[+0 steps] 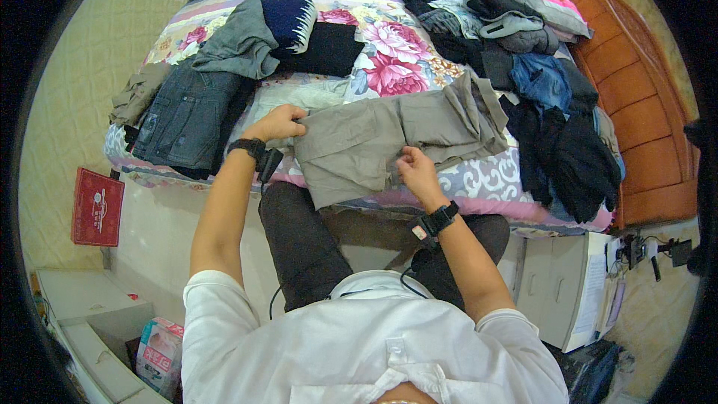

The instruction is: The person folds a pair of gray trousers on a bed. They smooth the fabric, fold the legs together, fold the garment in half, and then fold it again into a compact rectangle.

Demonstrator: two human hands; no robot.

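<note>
A pair of khaki trousers lies folded lengthwise across the near side of the bed, with its far right end bunched in creases. My left hand pinches the upper left corner of this cloth between thumb and fingers. At the lower edge, by a crease near the middle, are the curled fingers of my right hand; whether they grip the fabric is not clear. Beneath the trousers, a pale green garment shows partly. Black straps with small devices circle both my wrists.
Folded dark jeans, a grey garment and a black folded cloth lie to the left on the flowered bedspread. Loose dark clothes and blue denim are heaped at right, beside an orange padded headboard.
</note>
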